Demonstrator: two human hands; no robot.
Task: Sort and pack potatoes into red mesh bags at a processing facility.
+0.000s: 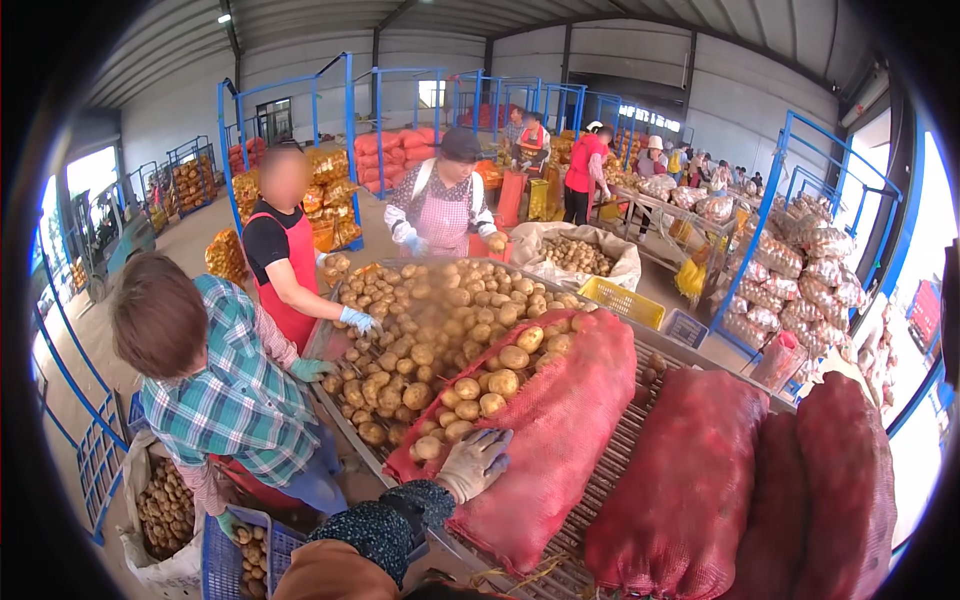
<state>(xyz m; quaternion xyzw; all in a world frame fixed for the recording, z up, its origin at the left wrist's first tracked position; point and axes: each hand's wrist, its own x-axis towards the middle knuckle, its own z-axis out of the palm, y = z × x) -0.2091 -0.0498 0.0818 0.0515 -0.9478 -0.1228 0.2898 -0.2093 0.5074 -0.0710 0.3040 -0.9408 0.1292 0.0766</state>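
My left hand (474,463), in a pale work glove with darker fingertips, lies palm down on a red mesh sack (551,442) near its open mouth. Nothing shows gripped in its fingers. The sack lies on its side across a slatted sorting table (592,491). Potatoes (514,358) spill from its mouth onto a broad heap of loose potatoes (420,352). My right hand is out of view. To the right of the opened sack, a full red mesh sack (679,480) lies on the slats, with more red sacks (844,480) beyond it.
Three co-workers stand around the table; one gloved hand (360,320) touches the heap. At lower left are a blue crate (225,551) and a white bulk bag (135,551) with potatoes. Past the table stand a yellow crate (622,301) and another bulk bag (626,262).
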